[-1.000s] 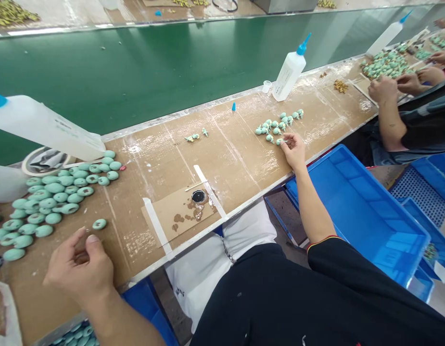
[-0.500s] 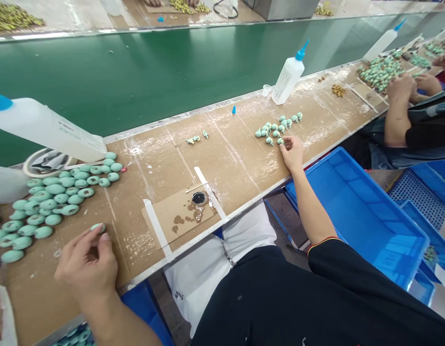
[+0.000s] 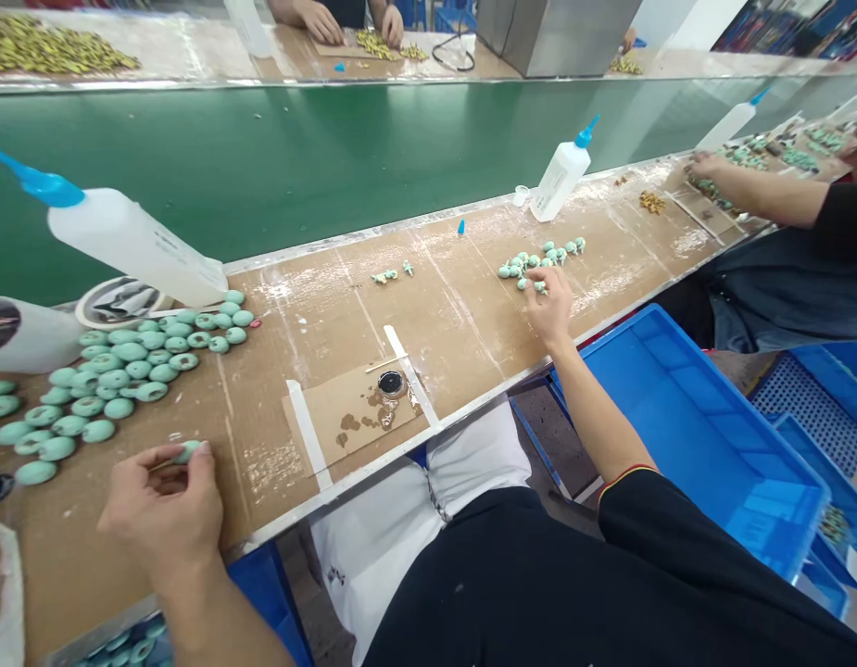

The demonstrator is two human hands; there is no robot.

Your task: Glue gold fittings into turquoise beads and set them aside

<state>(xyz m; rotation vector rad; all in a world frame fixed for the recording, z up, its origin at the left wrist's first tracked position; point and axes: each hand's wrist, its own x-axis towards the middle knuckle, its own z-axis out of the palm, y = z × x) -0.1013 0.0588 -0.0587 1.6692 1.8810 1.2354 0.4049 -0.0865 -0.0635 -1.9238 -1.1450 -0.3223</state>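
My left hand point(image 3: 165, 509) is at the lower left, its thumb and index finger pinched on a pale green hollow oval piece point(image 3: 187, 451). Just behind it, many similar green oval pieces point(image 3: 114, 379) lie grouped on the bench. My right hand point(image 3: 553, 304) reaches over the near side of a cluster of small green figures with yellowish parts point(image 3: 551, 254). Its fingers are apart, with one or two of these figures showing beside and between them; a firm grip on any is not visible. Three more small figures point(image 3: 392, 275) lie mid-bench.
A small black pot point(image 3: 390, 383) and a thin stick point(image 3: 384, 363) rest on stained cardboard point(image 3: 345, 414). White bottles with blue nozzles point(image 3: 140, 243) point(image 3: 560, 176) stand along the back edge. A blue bin point(image 3: 706, 445) is at right. A co-worker's arm point(image 3: 768, 190) extends over the bench.
The view has tilted up slightly. My right hand has shifted left over the near figures. My left hand has raised its oval piece slightly, turning it. The co-worker's arm at right now reaches farther back.
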